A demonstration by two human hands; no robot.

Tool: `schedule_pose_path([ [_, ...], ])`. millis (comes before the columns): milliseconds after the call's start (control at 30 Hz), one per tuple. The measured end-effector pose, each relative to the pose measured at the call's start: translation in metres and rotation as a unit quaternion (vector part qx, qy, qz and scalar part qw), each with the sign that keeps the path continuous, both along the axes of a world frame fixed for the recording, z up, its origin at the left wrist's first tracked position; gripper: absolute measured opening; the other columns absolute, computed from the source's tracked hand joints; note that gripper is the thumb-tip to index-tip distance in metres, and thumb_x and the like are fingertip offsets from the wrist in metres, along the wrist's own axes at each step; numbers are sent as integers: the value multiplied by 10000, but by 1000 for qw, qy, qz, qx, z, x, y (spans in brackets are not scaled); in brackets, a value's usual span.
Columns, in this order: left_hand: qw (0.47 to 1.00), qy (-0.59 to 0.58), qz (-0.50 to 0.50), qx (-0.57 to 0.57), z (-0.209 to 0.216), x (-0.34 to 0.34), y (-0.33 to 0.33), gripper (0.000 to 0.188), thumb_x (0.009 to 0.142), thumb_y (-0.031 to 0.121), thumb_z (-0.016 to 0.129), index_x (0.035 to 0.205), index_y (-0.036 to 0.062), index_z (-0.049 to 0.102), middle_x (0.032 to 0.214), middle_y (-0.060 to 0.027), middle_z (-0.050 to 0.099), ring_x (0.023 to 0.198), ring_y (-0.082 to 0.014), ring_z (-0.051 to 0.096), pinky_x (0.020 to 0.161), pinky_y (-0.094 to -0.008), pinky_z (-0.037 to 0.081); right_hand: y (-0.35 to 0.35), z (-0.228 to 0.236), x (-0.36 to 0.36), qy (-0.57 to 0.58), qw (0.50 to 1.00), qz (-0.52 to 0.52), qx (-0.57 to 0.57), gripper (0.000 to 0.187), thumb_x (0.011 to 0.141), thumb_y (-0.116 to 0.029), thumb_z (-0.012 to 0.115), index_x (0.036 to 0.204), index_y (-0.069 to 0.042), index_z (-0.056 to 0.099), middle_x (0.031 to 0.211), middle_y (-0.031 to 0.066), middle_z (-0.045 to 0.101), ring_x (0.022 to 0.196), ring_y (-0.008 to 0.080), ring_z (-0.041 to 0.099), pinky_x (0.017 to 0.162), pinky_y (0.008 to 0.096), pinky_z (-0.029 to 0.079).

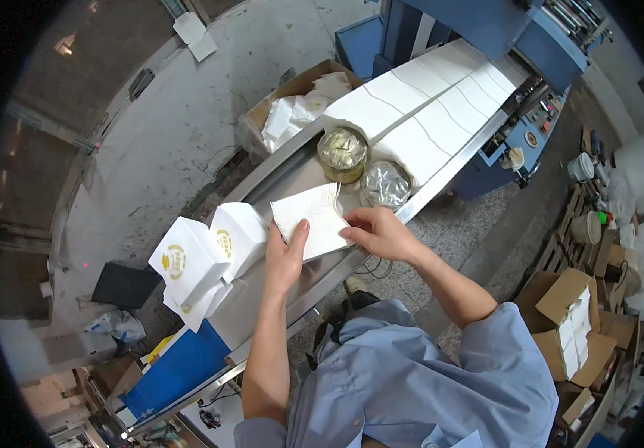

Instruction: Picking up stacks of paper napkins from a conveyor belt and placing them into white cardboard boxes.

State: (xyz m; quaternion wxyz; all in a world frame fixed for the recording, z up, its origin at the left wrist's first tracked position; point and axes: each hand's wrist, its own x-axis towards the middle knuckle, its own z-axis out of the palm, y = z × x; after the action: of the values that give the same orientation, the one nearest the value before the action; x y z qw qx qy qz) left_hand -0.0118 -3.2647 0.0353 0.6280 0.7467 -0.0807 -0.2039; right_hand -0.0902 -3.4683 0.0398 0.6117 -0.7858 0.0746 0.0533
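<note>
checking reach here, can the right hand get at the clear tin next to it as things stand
Probably yes. The right hand rests on the white stack, and the clear tin stands just beyond its fingers with nothing between them. It would have to let go of the stack first.

Both hands (337, 243) on white napkin stack (314, 220)

A metal conveyor (296, 175) carries 2 rows of white bags (426, 112) (overlapping like shingles). Below the rows stand 2 round tins (343, 153), side by side. Further below the tins lie a loose stack (313, 220), then 2 upright bags (213, 250).
</note>
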Motion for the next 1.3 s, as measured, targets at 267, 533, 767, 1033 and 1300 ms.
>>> schedule_pose_path([
  [267, 1000, 5, -1, -3, 11, 2, -13, 515, 896, 200, 684, 1272, -56, 443, 1183, -148, 604, 1058, -183, 592, 898, -313, 479, 3, -8, 5, -21, 998, 2, -59, 234, 926, -143, 576, 1054, 45, 628, 751, 83, 612, 659, 103, 527, 585, 291, 443],
  [533, 991, 77, -36, -108, 3, 10, 3, 594, 852, 165, 735, 1320, -19, 420, 1195, -118, 597, 1069, -178, 590, 897, -315, 491, 22, 19, 12, -47, 999, 14, 1, 208, 960, -126, 524, 1083, 18, 609, 814, 21, 605, 708, 89, 528, 633, 262, 448],
  [767, 887, 304, -22, -346, -20, -3, 30, 635, 856, 169, 638, 1404, 6, 361, 1292, -146, 537, 1186, -261, 547, 999, -411, 462, 6, 53, 7, 3, 981, 35, 189, 187, 969, -150, 527, 1059, -2, 598, 885, 10, 617, 786, 83, 565, 692, 252, 487],
  [1033, 853, 279, -36, -440, -31, -22, 35, 749, 813, 281, 731, 1408, 5, 369, 1322, -131, 530, 1205, -253, 538, 1029, -400, 441, -8, 106, 15, -21, 964, -1, 265, 173, 954, -182, 559, 1032, -31, 594, 895, 17, 632, 772, 93, 631, 658, 249, 532],
  [1300, 806, 319, -11, -499, -30, -37, 50, 729, 809, 241, 689, 1413, -4, 363, 1351, -145, 515, 1254, -286, 503, 1046, -421, 418, -27, 127, 75, -123, 958, -59, 254, 193, 946, -195, 554, 1039, -29, 586, 871, 26, 622, 763, 117, 632, 692, 272, 558],
])
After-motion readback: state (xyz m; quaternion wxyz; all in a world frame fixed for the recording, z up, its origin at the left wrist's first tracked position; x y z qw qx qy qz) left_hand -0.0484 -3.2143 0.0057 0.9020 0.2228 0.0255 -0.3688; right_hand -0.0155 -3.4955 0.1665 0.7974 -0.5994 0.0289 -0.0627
